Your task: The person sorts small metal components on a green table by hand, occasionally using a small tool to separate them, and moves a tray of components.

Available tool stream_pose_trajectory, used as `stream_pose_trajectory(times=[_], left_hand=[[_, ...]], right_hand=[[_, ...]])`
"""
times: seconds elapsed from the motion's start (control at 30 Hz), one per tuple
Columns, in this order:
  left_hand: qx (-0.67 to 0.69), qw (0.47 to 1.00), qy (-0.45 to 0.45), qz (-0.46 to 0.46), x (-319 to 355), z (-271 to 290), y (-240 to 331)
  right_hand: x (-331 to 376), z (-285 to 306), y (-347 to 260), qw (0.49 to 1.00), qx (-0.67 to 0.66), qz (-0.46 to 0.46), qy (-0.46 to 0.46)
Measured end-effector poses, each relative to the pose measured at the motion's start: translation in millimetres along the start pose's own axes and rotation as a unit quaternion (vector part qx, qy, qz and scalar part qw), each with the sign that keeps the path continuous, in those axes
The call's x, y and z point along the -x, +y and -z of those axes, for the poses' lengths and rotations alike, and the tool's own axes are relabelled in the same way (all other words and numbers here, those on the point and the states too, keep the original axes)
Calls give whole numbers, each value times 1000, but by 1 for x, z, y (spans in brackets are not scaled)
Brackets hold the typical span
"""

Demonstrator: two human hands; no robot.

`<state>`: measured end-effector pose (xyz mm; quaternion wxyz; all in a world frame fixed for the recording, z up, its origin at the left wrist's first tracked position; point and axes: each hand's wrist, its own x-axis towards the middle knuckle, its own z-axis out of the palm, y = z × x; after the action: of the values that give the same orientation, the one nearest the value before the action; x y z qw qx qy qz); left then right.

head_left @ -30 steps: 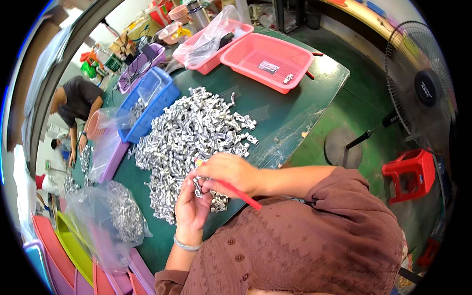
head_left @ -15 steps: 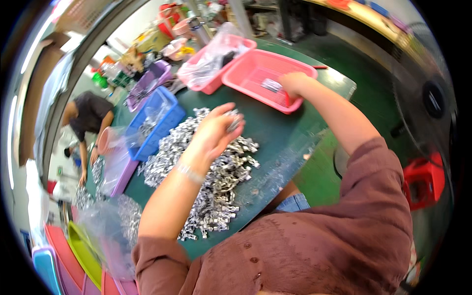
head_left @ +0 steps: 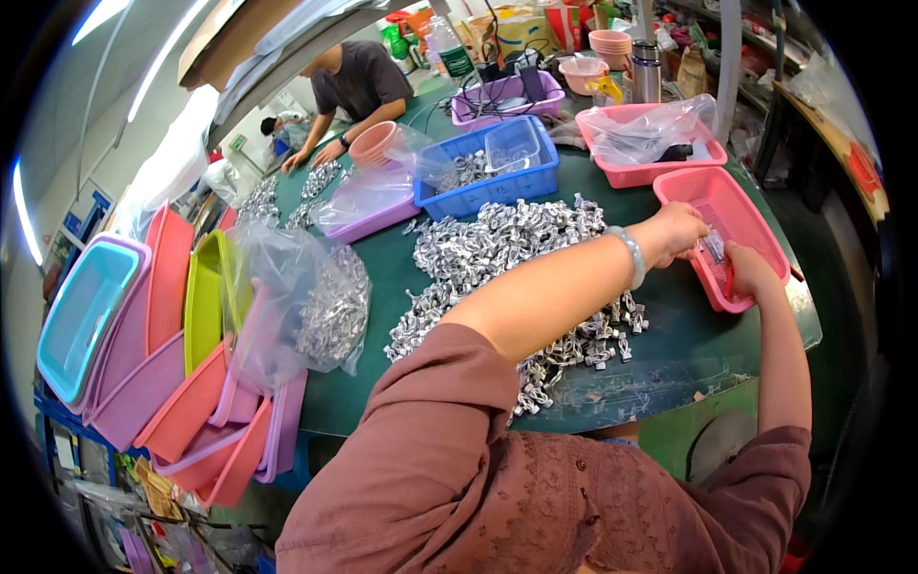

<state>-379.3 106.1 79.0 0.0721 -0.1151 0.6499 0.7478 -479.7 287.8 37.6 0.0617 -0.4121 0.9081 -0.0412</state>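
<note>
My left hand (head_left: 681, 232) reaches across the heap to the left rim of a pink perforated basket (head_left: 690, 184). Its fingers are curled closed, and what they hold, if anything, is hidden. Inside the basket, between both hands, lie a few small silvery metal pieces (head_left: 714, 246). My right hand (head_left: 753, 272) is over the basket's near end, closed on a slim red object (head_left: 731, 283) whose kind I cannot make out. Beneath and beside my left forearm spreads a large heap of small silvery metal clips (head_left: 507, 239) on the dark green table (head_left: 669, 368).
A blue basket (head_left: 512, 187) with metal pieces stands behind the heap; another pink basket (head_left: 626, 175) holds plastic bags. A clear bag of metal pieces (head_left: 335, 306) and stacked coloured baskets (head_left: 124, 373) are at left. A co-worker (head_left: 359, 91) works at the far left.
My left hand has moved right, from above the heap to the pink basket, its fingers now curled. My right hand stays at the basket with the red object. The head view has turned left.
</note>
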Motion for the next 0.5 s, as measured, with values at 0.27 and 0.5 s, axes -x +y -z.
stream_pose_trajectory(times=[0.27,0.5], left_hand=[[141,987,-44,61,89,16,-18],[357,928,-84,71,182,45,-49]], right_hand=[[42,59,-83,943,-173,146,245],[78,41,-199,896,-282,315,138]])
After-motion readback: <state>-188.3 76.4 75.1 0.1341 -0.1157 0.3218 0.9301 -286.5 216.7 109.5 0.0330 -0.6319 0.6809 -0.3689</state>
